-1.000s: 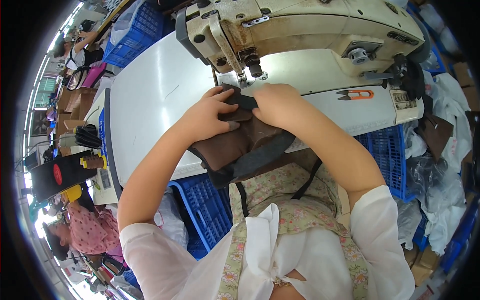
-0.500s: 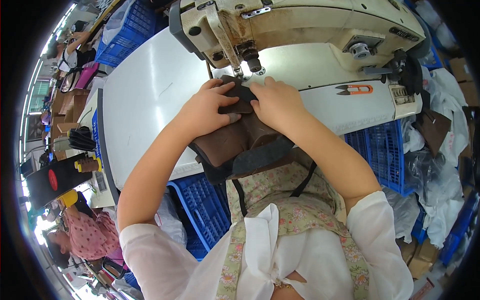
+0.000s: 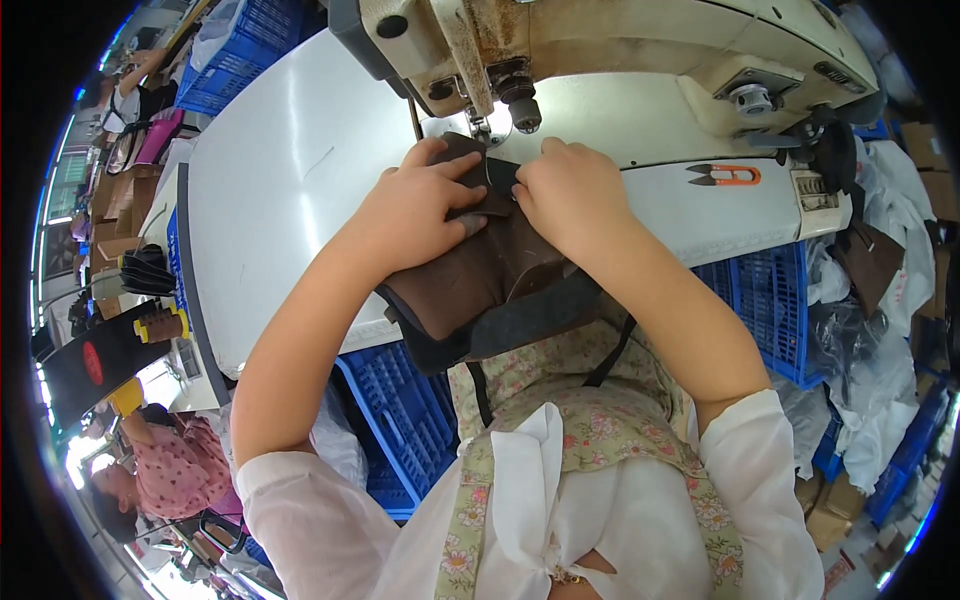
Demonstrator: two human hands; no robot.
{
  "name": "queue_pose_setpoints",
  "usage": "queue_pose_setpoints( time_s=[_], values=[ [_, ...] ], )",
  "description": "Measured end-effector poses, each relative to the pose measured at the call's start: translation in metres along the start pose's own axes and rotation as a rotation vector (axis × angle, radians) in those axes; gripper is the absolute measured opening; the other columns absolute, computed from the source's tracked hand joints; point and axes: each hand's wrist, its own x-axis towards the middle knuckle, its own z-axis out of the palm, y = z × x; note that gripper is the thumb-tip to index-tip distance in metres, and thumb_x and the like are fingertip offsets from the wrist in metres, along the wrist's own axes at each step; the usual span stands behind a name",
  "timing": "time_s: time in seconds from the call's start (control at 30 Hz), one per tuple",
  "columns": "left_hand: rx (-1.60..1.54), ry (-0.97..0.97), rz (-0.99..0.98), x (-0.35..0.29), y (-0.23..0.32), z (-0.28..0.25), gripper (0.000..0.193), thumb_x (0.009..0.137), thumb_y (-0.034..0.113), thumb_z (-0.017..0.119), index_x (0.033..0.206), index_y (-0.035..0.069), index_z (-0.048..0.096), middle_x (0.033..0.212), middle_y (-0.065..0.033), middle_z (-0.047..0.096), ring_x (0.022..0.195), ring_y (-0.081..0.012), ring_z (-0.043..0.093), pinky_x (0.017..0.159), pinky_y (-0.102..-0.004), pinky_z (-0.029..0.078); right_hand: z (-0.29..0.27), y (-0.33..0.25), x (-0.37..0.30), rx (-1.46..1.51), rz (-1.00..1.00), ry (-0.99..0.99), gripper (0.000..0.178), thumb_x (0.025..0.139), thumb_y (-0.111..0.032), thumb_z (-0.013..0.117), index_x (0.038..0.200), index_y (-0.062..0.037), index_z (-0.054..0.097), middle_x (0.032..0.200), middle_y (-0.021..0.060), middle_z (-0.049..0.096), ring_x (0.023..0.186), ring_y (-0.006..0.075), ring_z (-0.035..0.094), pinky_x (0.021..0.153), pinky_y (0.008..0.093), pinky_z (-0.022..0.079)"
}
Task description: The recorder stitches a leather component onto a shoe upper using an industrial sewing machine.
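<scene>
A brown leather piece (image 3: 450,292) with a black lining lies over the table's front edge, its lower part hanging toward my lap. My left hand (image 3: 415,208) lies across its left side, fingers spread on top and thumb bent against it, gripping it. On the other side my right hand (image 3: 575,195) is closed, pinching the dark edge of the piece between thumb and curled fingers. The upper tip of the leather sits just below the presser foot (image 3: 485,128) of the sewing machine (image 3: 620,45); whether it reaches under the foot I cannot tell.
Orange-handled thread snips (image 3: 725,175) lie on the white table (image 3: 270,200) to the right. Blue crates (image 3: 400,410) stand below the table, with plastic bags (image 3: 865,340) at the right. Thread cones (image 3: 160,325) and two other people are off to the left.
My right hand has drawn slightly right and its fingers have curled in, showing more of the dark edge. The leather's tip now sits lower, apart from the needle area. The view has shifted slightly.
</scene>
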Motion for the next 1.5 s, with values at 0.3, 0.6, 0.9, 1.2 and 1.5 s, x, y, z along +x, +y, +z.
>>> queue_pose_setpoints(
  time_s=[0.3, 0.6, 0.9, 1.2, 1.5],
  values=[
    [-0.028, 0.052, -0.087, -0.004, 0.001, 0.007, 0.049, 0.077, 0.027, 0.073, 0.124, 0.018, 0.066, 0.152, -0.0073, 0.039, 0.137, -0.0350, 0.034, 0.107, -0.0523, 0.034, 0.000, 0.001, 0.008, 0.015, -0.035, -0.023, 0.019, 0.079, -0.023, 0.071, 0.087, -0.0064, 0.069, 0.085, 0.0121, 0.060, 0.081, 0.0310, 0.065, 0.071, 0.0432, 0.053],
    [-0.019, 0.061, -0.130, -0.002, 0.006, 0.012, 0.049, 0.078, 0.026, 0.072, 0.126, 0.021, 0.066, 0.154, -0.0121, 0.033, 0.135, -0.0403, 0.038, 0.109, -0.0436, 0.039, -0.001, 0.016, 0.037, 0.065, 0.003, -0.287, 0.039, 0.080, -0.036, 0.069, 0.099, -0.0029, 0.062, 0.089, 0.0167, 0.068, 0.084, 0.0357, 0.067, 0.071, 0.0463, 0.053],
    [-0.063, 0.163, -0.211, 0.000, 0.009, 0.018, 0.050, 0.077, 0.030, 0.073, 0.124, 0.017, 0.066, 0.151, -0.0134, 0.039, 0.130, -0.0349, 0.047, 0.106, -0.0414, 0.042, 0.001, 0.018, 0.057, 0.043, 0.106, -0.404, 0.042, 0.079, -0.050, 0.068, 0.091, -0.0096, 0.066, 0.084, 0.0112, 0.069, 0.082, 0.0298, 0.068, 0.074, 0.0415, 0.052],
    [-0.111, 0.209, -0.250, -0.002, 0.008, 0.019, 0.057, 0.071, 0.032, 0.077, 0.123, 0.012, 0.066, 0.150, -0.0161, 0.040, 0.122, -0.0361, 0.055, 0.102, -0.0398, 0.045, -0.001, 0.014, 0.065, 0.078, 0.159, -0.408, 0.038, 0.076, -0.037, 0.065, 0.097, -0.0059, 0.073, 0.098, 0.0143, 0.071, 0.094, 0.0294, 0.069, 0.080, 0.0394, 0.056],
    [-0.116, 0.224, -0.282, -0.002, 0.008, 0.023, 0.058, 0.070, 0.033, 0.077, 0.123, 0.011, 0.067, 0.143, -0.0239, 0.044, 0.119, -0.0372, 0.056, 0.099, -0.0405, 0.046, 0.006, 0.015, 0.068, 0.072, 0.183, -0.455, 0.041, 0.080, -0.051, 0.066, 0.092, -0.0118, 0.067, 0.084, 0.0100, 0.069, 0.083, 0.0277, 0.067, 0.074, 0.0391, 0.052]
  ],
)
